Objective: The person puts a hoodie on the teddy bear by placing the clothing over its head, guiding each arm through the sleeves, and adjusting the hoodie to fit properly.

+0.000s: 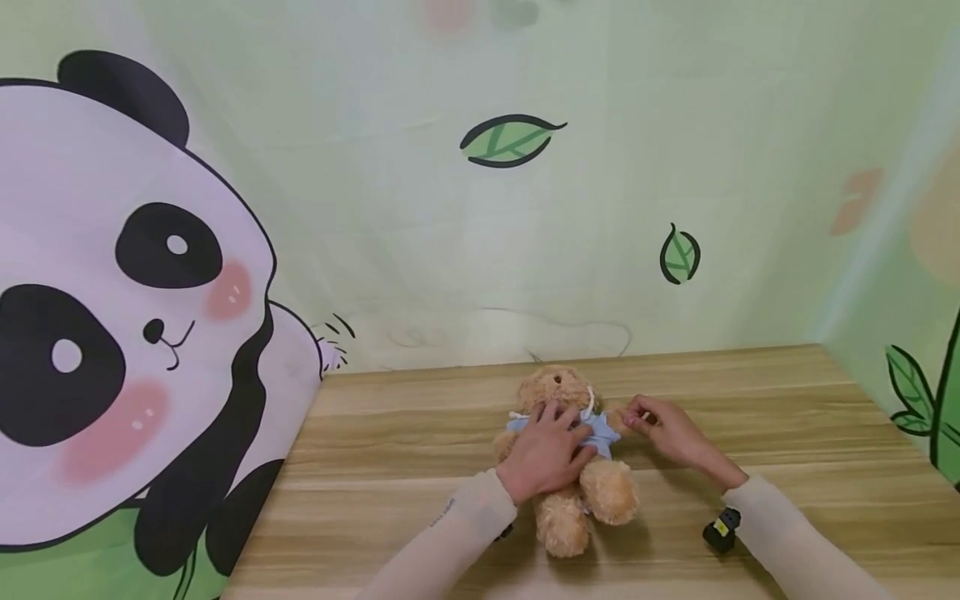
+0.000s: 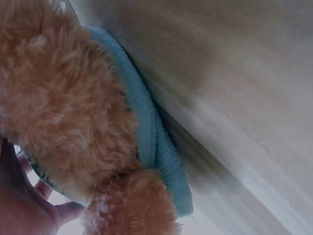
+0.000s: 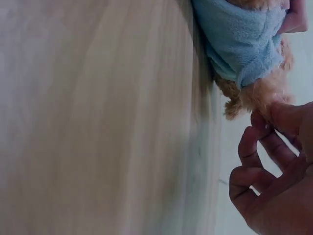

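A light-brown plush teddy bear (image 1: 557, 387) in a light blue top (image 1: 602, 432) lies on its back on the table, head toward the wall. My left hand (image 1: 546, 452) rests across its chest with the fingers spread, covering much of the top. In the left wrist view, fur and a blue hem (image 2: 144, 117) fill the left side, and part of that hand shows at the lower left. On the bear's other side, my right hand (image 1: 671, 429) pinches the end of its outstretched arm (image 3: 266, 93) between thumb and fingertips, the other fingers bent.
The wood-grain table (image 1: 390, 467) runs back to a pale green wall cloth (image 1: 375, 208) printed with leaves and a large panda (image 1: 187, 167). A small black device (image 1: 722, 532) with a yellow mark sits at the right wrist. White cords (image 1: 589, 398) lie by the bear's neck.
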A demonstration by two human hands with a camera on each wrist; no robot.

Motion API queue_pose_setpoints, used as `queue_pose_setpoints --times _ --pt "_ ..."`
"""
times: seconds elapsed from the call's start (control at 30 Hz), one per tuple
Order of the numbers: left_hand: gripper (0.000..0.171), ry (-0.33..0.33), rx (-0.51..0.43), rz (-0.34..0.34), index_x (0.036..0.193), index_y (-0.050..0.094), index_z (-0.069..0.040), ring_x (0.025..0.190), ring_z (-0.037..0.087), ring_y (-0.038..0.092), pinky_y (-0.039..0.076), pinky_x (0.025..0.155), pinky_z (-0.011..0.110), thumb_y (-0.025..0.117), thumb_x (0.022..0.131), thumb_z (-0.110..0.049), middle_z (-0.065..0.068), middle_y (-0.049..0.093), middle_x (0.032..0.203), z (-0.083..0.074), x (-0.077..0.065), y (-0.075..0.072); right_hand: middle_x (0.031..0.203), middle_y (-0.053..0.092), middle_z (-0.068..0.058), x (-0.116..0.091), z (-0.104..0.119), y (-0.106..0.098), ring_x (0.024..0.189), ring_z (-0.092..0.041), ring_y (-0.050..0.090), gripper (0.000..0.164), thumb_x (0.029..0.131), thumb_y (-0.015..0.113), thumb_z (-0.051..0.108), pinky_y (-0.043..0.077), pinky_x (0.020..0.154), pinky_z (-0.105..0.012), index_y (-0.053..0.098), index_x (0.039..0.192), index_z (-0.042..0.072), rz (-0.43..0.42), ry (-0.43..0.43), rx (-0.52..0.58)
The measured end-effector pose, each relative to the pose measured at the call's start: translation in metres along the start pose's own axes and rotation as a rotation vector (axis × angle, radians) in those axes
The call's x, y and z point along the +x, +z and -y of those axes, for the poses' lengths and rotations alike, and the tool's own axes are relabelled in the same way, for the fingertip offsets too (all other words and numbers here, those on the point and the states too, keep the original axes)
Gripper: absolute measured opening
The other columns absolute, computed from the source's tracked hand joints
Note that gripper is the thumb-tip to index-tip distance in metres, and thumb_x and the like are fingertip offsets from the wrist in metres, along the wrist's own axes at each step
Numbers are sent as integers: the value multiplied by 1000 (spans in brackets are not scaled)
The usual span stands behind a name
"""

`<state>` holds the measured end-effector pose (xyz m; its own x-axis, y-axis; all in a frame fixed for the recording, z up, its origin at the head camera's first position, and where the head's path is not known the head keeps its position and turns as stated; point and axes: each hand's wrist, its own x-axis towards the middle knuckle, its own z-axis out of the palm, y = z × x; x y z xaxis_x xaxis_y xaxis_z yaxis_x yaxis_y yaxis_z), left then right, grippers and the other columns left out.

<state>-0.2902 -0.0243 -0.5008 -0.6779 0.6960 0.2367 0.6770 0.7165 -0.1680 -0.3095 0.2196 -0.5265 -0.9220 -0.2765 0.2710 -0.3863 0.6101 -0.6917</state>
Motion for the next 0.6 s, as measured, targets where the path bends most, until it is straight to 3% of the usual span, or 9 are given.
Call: queue_pose_setpoints --times 0.07,0.17,0.27,0.33,0.43,0.53,0.6 --pt "29 4 -14 -11 110 61 -32 114 19 49 38 111 48 37 104 -47 -6 54 115 1 -2 1 82 64 -3 1 0 0 72 -9 54 11 95 62 13 44 65 -24 62 85 10 10 51 25" --pt "33 11 -55 -29 124 60 -33 114 17 48 39 110 46 37 105 -46 -6 54 118 4 -6 3 85 65 -6 0 7 -2 71 -11 54 12 95 63 16 43 64 -26 61 88 7 9 123 17" --pt "41 18 -124 -52 141 51 -28 117 17 49 41 107 40 38 105 -43 -5 56 125 8 -11 3 89 64 -8 -1 17 -3 74 -14 56 14 92 66 17 44 64 -29 60 95 6 -81 105 -78" --pt "45 16 -188 -66 146 44 -24 122 17 50 43 106 37 42 104 -40 -3 55 131 11 -12 1 91 65 -8 -1 25 -3 77 -18 58 15 89 69 13 46 66 -31 61 99 5 -183 12 -169" --pt "49 8 -312 -86 148 38 -17 130 19 49 44 106 34 48 102 -30 3 51 140 15 -13 -2 92 67 -8 0 38 2 82 -23 61 14 85 72 7 50 69 -37 67 98 4 -288 -218 -277" --pt "49 6 -403 -112 146 39 -11 132 21 48 44 107 32 51 99 -20 8 48 143 18 -15 -5 91 70 -6 0 47 10 82 -23 64 14 81 76 5 53 70 -39 70 94 6 -287 -431 -345" --pt "45 6 -398 -136 141 44 -10 129 21 50 45 105 32 52 98 -17 8 49 140 19 -17 -7 90 71 -4 -1 51 16 79 -21 65 17 80 77 8 53 68 -37 71 95 8 -252 -496 -361"
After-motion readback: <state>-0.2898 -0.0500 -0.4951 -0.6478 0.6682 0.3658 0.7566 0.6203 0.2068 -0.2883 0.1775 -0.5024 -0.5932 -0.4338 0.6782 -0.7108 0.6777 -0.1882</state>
